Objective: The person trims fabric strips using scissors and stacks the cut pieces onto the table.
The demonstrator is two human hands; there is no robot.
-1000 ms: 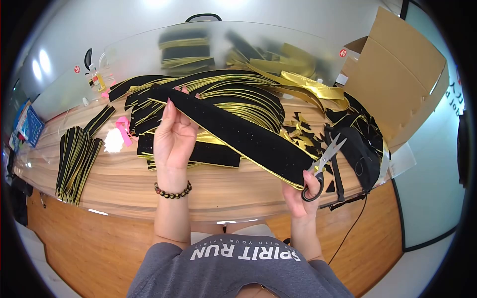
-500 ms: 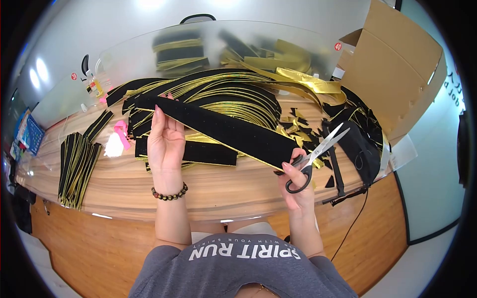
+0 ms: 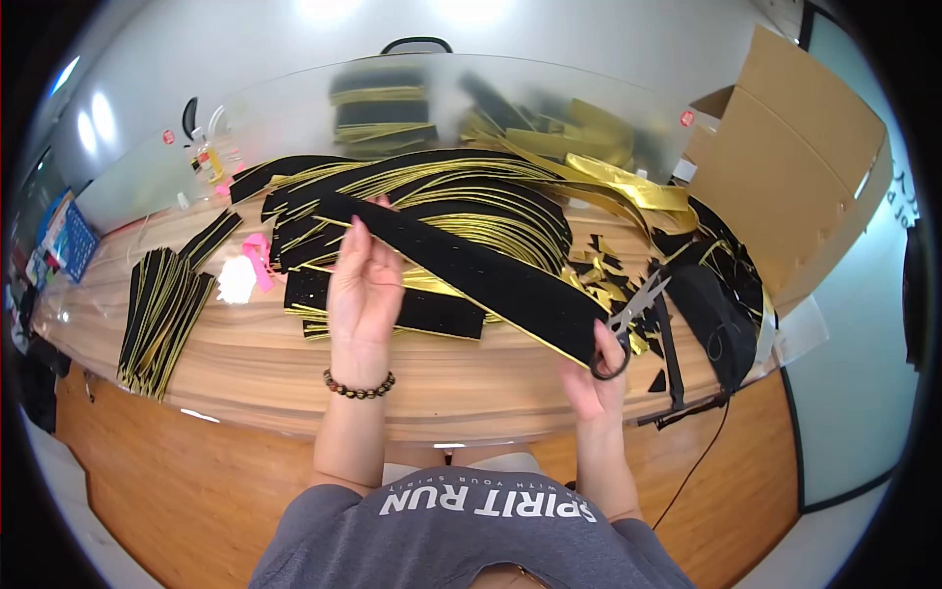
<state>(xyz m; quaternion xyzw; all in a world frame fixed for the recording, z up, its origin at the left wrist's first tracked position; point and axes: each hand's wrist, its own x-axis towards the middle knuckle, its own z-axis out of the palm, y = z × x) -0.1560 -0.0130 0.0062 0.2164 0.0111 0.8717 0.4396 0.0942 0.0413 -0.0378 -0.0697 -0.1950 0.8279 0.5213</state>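
Observation:
A long black fabric strip (image 3: pixel 481 270) with gold edging is stretched slantwise between my hands, above the table. My left hand (image 3: pixel 367 285) pinches its upper left end between thumb and fingers. At the lower right end, my right hand (image 3: pixel 596 383) grips the strip and also has the black-handled scissors (image 3: pixel 638 306) in its fingers. The scissor blades point up and right, slightly apart. Behind the strip lies a large curved stack of similar black and gold strips (image 3: pixel 481 211). Shorter black pieces (image 3: pixel 432 309) lie beneath it, partly covered by the strip.
Black and gold offcuts (image 3: pixel 599 275) are scattered at the right, beside a black cloth bundle (image 3: pixel 713 314) and a cardboard box (image 3: pixel 795 157). A bundle of strips (image 3: pixel 162 319) and a pink ribbon (image 3: pixel 257 260) lie at left. A frosted panel (image 3: pixel 285 113) stands behind.
My left hand has shifted right in view and the strip's right end has dropped a little. The scissors have turned and their blades look less spread. The whole view has shifted slightly.

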